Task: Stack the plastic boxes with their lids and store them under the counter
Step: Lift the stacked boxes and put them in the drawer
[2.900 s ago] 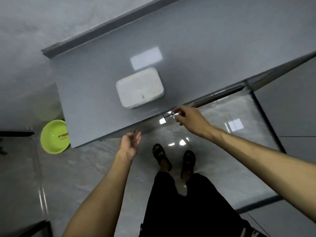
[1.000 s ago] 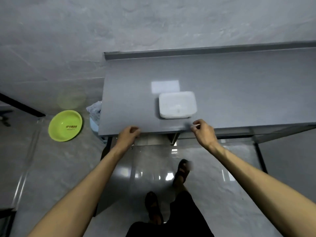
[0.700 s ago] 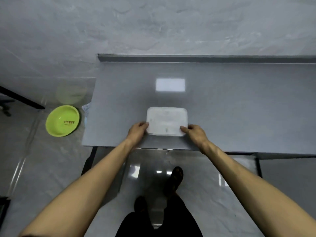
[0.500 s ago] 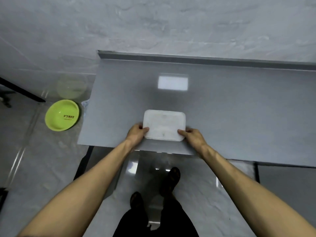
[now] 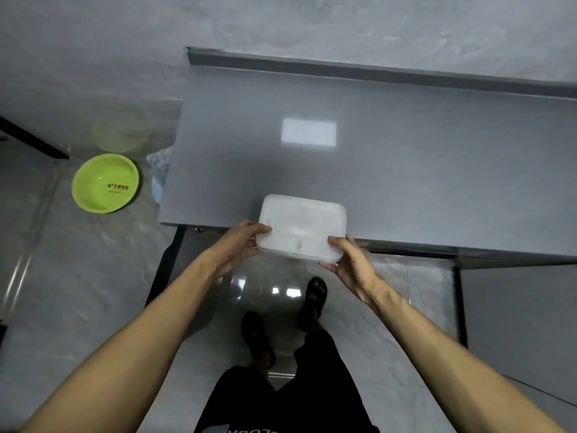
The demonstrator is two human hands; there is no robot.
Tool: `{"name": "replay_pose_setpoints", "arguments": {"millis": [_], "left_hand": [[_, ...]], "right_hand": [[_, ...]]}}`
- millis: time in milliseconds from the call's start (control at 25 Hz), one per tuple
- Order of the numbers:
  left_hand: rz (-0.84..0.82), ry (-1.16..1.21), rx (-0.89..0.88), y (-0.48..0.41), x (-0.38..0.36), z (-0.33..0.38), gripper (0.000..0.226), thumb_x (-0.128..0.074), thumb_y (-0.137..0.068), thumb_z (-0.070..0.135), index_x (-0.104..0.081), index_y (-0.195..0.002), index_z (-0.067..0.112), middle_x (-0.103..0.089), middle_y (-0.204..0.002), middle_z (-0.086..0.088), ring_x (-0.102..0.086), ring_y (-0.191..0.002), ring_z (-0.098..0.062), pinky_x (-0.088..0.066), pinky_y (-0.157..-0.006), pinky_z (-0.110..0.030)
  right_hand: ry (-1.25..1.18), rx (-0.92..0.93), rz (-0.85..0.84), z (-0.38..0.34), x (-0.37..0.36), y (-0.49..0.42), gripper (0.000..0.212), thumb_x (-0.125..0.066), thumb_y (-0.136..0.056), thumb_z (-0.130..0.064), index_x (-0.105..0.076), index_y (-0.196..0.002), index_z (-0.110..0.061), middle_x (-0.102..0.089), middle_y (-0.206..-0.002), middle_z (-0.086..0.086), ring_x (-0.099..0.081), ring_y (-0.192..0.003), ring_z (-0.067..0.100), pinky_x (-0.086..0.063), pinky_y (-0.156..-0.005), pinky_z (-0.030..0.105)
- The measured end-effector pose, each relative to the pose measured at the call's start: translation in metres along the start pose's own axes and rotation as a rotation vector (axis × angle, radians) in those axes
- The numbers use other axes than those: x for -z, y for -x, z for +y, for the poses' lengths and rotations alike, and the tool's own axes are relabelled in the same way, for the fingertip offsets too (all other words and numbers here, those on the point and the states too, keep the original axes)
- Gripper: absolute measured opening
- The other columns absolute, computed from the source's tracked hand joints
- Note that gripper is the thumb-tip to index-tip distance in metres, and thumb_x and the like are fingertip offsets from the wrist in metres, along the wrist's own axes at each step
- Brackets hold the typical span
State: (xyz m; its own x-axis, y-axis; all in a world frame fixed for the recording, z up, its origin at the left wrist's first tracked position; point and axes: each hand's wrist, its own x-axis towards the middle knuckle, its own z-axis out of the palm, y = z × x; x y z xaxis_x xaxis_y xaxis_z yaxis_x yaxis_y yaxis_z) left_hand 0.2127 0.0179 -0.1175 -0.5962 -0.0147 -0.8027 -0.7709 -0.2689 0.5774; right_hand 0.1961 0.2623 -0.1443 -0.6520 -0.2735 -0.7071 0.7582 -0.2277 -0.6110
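A white plastic box stack with a lid [image 5: 301,228] is held at the front edge of the grey counter [image 5: 406,170], its near part overhanging the edge. My left hand [image 5: 242,242] grips its left short side, thumb on the lid. My right hand [image 5: 346,260] grips the near right corner, fingers underneath. How many boxes are in the stack is not visible from above.
A lime-green basin [image 5: 105,182] lies on the tiled floor to the left of the counter. A blue-white cloth bundle [image 5: 159,170] sits at the counter's left end. Dark counter legs [image 5: 165,264] frame the open space below. My sandalled feet [image 5: 313,300] stand in front.
Both hands reached from the counter edge to the box, took hold of its two sides, and have drawn it toward me past the counter's front edge.
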Motion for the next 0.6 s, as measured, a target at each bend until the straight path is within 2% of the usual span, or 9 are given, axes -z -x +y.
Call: {"name": "replay_pose_setpoints", "arguments": {"millis": [80,200,280,360,400,480,600], "left_hand": [[-0.04,-0.01,0.038,0.009,0.016,-0.025,0.039,-0.061,-0.09,0.012,-0.05,-0.124,-0.001,-0.061,-0.125,-0.021,-0.061,-0.114,-0.033,-0.045,-0.106,-0.047],[-0.046,0.007,0.061,0.016,0.036,-0.056,0.023,-0.062,-0.089,0.014,-0.053,-0.11,0.007,-0.062,-0.122,-0.021,-0.062,-0.109,-0.031,-0.045,-0.105,-0.048],[-0.038,0.011,0.084,0.012,0.046,-0.077,0.02,-0.063,-0.09,0.022,-0.055,-0.105,0.012,-0.062,-0.122,-0.021,-0.062,-0.111,-0.033,-0.045,-0.105,-0.049],[-0.004,0.017,0.094,0.003,0.053,-0.096,0.024,-0.06,-0.09,0.034,-0.057,-0.106,0.016,-0.066,-0.12,-0.016,-0.063,-0.111,-0.03,-0.048,-0.101,-0.046],[0.013,0.022,0.084,-0.005,0.054,-0.105,0.027,-0.058,-0.09,0.039,-0.059,-0.106,0.018,-0.068,-0.115,-0.012,-0.065,-0.104,-0.026,-0.052,-0.095,-0.041],[0.07,0.011,0.053,-0.025,0.057,-0.121,0.035,-0.055,-0.09,0.047,-0.062,-0.109,0.018,-0.07,-0.103,-0.004,-0.066,-0.089,-0.016,-0.052,-0.081,-0.03],[0.252,0.075,-0.026,-0.068,0.066,-0.147,0.033,-0.055,-0.092,0.039,-0.061,-0.112,0.013,-0.064,-0.101,-0.008,-0.061,-0.082,-0.016,-0.045,-0.075,-0.028]], "right_hand": [[0.015,-0.058,-0.025,0.023,-0.003,0.015,0.036,-0.057,-0.089,-0.015,-0.052,-0.125,-0.012,-0.065,-0.12,0.009,-0.064,-0.104,0.02,-0.053,-0.084,0.033],[0.04,-0.142,-0.023,0.046,-0.011,0.026,0.044,-0.056,-0.09,-0.016,-0.049,-0.133,-0.008,-0.065,-0.121,0.011,-0.067,-0.101,0.021,-0.058,-0.076,0.032],[0.05,-0.209,-0.007,0.066,-0.01,0.019,0.046,-0.054,-0.091,-0.017,-0.047,-0.135,-0.006,-0.062,-0.122,0.013,-0.062,-0.105,0.026,-0.054,-0.083,0.039],[0.037,-0.272,0.011,0.085,-0.004,0.004,0.045,-0.053,-0.091,-0.017,-0.048,-0.134,-0.005,-0.061,-0.123,0.015,-0.057,-0.112,0.031,-0.047,-0.094,0.046],[0.029,-0.293,0.004,0.095,0.0,-0.008,0.043,-0.053,-0.091,-0.017,-0.049,-0.132,-0.006,-0.061,-0.122,0.015,-0.056,-0.114,0.032,-0.045,-0.098,0.048],[0.031,-0.302,-0.015,0.116,0.011,-0.033,0.039,-0.054,-0.09,-0.018,-0.051,-0.128,-0.009,-0.062,-0.119,0.014,-0.056,-0.113,0.032,-0.046,-0.096,0.047],[0.044,-0.299,-0.026,0.152,0.032,-0.08,0.035,-0.058,-0.087,-0.02,-0.056,-0.121,-0.01,-0.063,-0.115,0.013,-0.058,-0.109,0.03,-0.051,-0.088,0.044]]}}
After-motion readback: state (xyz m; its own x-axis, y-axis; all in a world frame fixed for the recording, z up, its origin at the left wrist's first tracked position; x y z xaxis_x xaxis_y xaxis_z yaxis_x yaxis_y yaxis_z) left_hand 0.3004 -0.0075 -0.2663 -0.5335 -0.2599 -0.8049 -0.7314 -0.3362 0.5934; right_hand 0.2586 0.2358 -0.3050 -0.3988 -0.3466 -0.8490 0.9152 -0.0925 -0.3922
